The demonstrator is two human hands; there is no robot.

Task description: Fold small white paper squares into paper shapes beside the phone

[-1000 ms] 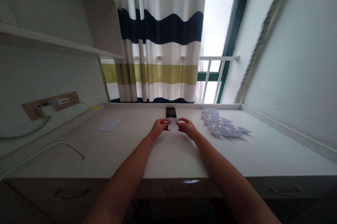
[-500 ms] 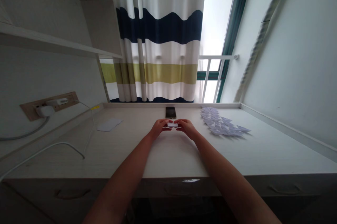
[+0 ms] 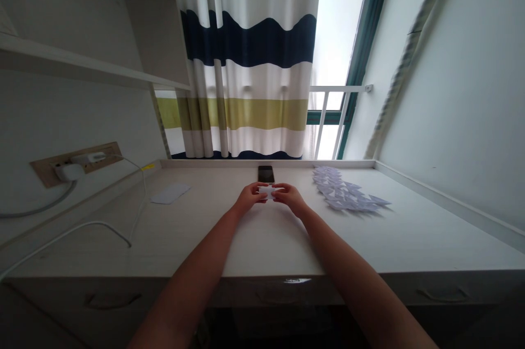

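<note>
Between my two hands, above the middle of the desk, is a small piece of white paper (image 3: 267, 192). My left hand (image 3: 248, 197) pinches its left end with thumb and fingers. At the right end, my right hand (image 3: 289, 197) grips it the same way. The paper faces me as a small upright panel; its fold lines are too small to make out. Just beyond my fingertips lies a dark phone (image 3: 266, 174). To the right rests a spread of several folded white paper triangles (image 3: 344, 190), overlapping in rows.
Flat white paper sheets (image 3: 170, 193) lie on the desk's left side. A white cable (image 3: 102, 223) runs over the left part of the desk (image 3: 270, 245) from a wall socket (image 3: 76, 163). A raised rim (image 3: 229, 164) borders the back, below a striped curtain (image 3: 250, 81).
The paper has tilted up and shows more of its white face. My fingers have shifted on it, with both hands staying in nearly the same place.
</note>
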